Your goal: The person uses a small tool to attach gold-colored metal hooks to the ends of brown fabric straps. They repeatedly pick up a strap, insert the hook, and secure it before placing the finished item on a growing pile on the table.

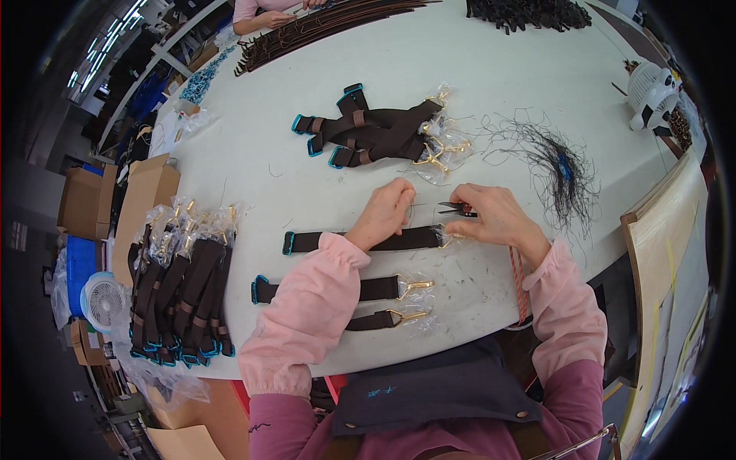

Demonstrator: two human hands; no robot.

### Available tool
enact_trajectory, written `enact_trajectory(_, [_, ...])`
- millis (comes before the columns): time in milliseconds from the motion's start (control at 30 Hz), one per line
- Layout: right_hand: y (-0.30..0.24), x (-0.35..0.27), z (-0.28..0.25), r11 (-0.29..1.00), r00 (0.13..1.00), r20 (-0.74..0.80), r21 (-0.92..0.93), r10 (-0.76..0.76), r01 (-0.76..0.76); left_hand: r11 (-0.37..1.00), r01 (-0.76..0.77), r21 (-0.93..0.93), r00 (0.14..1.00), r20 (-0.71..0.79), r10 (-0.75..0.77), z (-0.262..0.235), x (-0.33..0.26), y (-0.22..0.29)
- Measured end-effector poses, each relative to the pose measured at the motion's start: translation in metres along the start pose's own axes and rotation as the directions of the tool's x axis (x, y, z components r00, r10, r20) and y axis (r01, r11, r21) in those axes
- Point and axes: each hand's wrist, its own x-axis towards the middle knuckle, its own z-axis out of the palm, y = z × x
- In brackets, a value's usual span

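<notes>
My right hand point(497, 216) is closed round small black thread snips point(458, 208), with the blades pointing left. My left hand point(383, 211) is pinched shut, and a thin dark thread point(414, 201) shows by its fingertips. Beneath both hands lies a dark brown strap point(402, 239) with a blue-wrapped buckle point(288, 243) at its left end. Its plastic-wrapped clasp end point(443, 236) touches my right fingertips. Nearer me lie two more straps, one point(379, 288) partly under my left sleeve, the other point(369, 320) lower down, both with gold hooks.
Beyond my hands lies a pile of straps point(383, 136); another bundle point(184, 295) hangs over the table's left edge. Loose black thread point(563, 169) is heaped at right, near a white fan point(652, 92). A striped cord point(519, 284) hangs below my right wrist. Another person's hand point(274, 19) works at the far side.
</notes>
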Motion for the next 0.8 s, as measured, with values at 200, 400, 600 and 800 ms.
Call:
enact_trajectory(200, [0.019, -0.027, 0.017, 0.998, 0.998, -0.042, 0.050, 0.048, -0.046, 0.840, -0.213, 0.499, 0.976, 0.154, 0.156, -0.044, -0.034, -0.015])
enact_trajectory(400, [0.025, -0.010, -0.006, 0.625, 0.877, 0.302, 0.617, 0.374, -0.479, 0.617, -0.190, 0.764, 0.969, 0.044, 0.243, -0.077, -0.059, -0.044])
enact_trajectory(600, [0.001, -0.011, -0.007, 0.522, 0.878, 0.286, 0.717, 0.383, -0.461, 0.842, -0.062, 0.536, 0.993, 0.115, 0.001, -0.118, -0.093, 0.010])
enact_trajectory(800, [-0.067, -0.028, 0.028, 0.916, 0.978, 0.166, 0.398, -0.123, 0.047, 0.703, -0.002, 0.711, 0.989, 0.107, -0.105, -0.136, -0.190, -0.005])
